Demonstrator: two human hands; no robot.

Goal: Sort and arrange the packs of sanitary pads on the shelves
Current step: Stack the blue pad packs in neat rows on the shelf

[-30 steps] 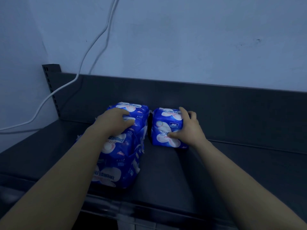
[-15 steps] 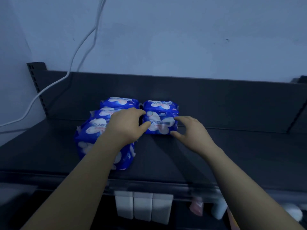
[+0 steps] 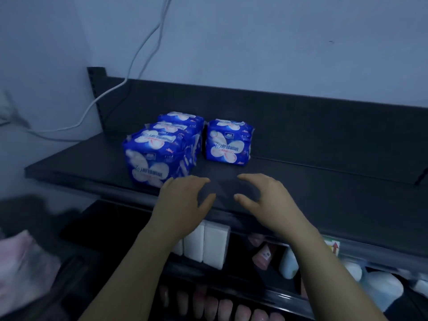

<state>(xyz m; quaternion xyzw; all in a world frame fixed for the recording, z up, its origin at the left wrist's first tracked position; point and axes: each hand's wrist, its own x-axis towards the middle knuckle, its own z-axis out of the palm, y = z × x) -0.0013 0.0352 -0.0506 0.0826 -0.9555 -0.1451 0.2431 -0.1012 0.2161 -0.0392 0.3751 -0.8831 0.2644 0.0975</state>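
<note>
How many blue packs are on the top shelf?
4. Three stand in a row on the left: the front pack, the middle pack and the back pack. The single pack stands to their right. Others could be hidden behind them.

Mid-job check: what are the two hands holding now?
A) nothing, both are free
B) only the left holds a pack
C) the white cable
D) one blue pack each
A: the left hand and right hand hover with fingers spread over the shelf front, no grip on anything, with the blue packs standing apart behind them.
</note>
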